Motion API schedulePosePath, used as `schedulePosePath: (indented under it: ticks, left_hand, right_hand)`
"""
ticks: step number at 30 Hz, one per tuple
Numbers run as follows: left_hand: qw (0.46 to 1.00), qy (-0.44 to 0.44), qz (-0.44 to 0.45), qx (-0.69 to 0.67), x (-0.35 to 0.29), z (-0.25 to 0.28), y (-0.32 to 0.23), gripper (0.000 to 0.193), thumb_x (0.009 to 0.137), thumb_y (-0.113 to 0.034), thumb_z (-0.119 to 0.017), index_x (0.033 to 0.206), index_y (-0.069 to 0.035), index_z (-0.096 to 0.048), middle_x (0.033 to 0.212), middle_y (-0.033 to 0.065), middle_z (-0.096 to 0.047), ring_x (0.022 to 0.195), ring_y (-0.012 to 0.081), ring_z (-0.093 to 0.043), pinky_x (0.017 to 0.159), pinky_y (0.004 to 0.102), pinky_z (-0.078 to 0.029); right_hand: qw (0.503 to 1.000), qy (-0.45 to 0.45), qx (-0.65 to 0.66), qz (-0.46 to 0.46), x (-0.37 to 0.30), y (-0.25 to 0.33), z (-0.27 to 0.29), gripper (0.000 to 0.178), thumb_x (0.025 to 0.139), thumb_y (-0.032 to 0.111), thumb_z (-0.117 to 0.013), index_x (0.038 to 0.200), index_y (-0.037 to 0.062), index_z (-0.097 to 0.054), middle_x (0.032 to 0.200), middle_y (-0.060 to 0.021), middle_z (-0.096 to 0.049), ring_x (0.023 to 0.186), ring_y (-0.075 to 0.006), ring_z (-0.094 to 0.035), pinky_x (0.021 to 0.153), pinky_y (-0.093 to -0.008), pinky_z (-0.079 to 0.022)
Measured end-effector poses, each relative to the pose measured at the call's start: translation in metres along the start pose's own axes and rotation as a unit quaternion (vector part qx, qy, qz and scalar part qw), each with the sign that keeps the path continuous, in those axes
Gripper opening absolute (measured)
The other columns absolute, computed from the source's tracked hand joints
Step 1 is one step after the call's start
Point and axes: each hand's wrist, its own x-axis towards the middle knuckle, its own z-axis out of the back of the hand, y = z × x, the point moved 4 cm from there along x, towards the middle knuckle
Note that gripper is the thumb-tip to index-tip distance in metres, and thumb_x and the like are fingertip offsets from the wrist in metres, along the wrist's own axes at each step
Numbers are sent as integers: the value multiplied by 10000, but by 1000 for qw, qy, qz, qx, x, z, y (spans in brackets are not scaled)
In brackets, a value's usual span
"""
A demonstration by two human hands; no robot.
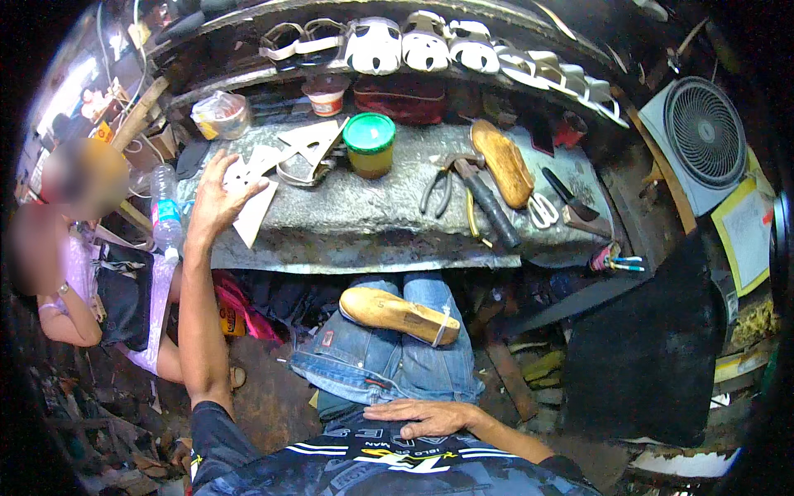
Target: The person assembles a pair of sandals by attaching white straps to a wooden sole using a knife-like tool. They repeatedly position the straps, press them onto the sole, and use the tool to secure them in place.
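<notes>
My left hand (222,198) reaches over the left part of the workbench, fingers spread, holding nothing that I can see. Around its fingertips lie flat white cut pieces (256,217); whether it touches them I cannot tell. Just right of these rests a white sandal upper (304,165) with straps. My right hand (430,418) lies flat against the front of my dark shirt, fingers stretched out. Across my jeans-covered lap sits a wooden shoe last (385,316), with a pale band around its narrower end; neither hand touches it.
On the bench stand a green-lidded tub (369,147), pliers (437,188), a hammer (488,207), another wooden last (504,164) and white-handled scissors (542,211). White sandals (426,45) line the shelf behind. A water bottle (166,213) and a seated person (78,289) are left, a fan (705,132) right.
</notes>
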Motion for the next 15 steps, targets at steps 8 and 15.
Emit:
schedulePosePath:
  ticks: [8, 15]
  left_hand:
    - [684, 131, -476, -536, -104, 157, -155, 671, 964, -498, -777, 1372, 13, -627, 1240, 260, -751, 1242, 441, -692, 1060, 570, -541]
    - [565, 164, -595, -547, -152, 189, -204, 797, 919, -545, -809, 1419, 34, -587, 1315, 280, -703, 1287, 429, -664, 1094, 559, -519]
  right_hand:
    - [999, 28, 16, -11, 7, -10, 4, 824, 1110, 627, -436, 1713, 82, -300, 1780, -133, -299, 1641, -339, -253, 1342, -489, -176]
    - [998, 44, 9, -41, 8, -10, 2, 833, 1105, 621, -468, 1714, 79, -300, 1783, -131, -293, 1653, -325, -221, 1346, -485, -149]
